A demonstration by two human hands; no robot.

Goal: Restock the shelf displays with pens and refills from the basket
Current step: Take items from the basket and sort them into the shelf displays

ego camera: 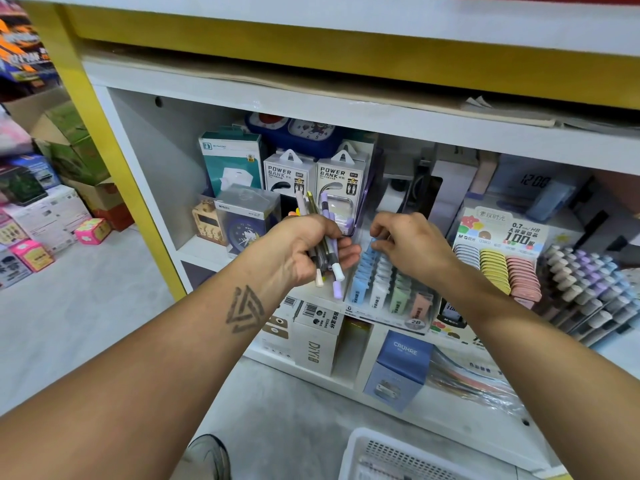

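My left hand point(304, 251) grips a bundle of pens point(327, 237) with white, purple and dark barrels, held in front of the shelf. My right hand point(408, 247) reaches down into a clear display box point(388, 296) of pastel blue, white, green and pink refill cases, its fingertips pinched on a blue refill case point(372, 249) at the back of the row. The white perforated basket point(381, 455) sits on the floor at the bottom edge, below my arms.
To the right stand a lead-refill display point(498, 261) and a tiered rack of capped pens point(588, 289). Power bank boxes point(313, 174) and clocks fill the shelf behind. Boxes point(398, 368) line the lower shelf. Cartons are stacked on the floor at the left.
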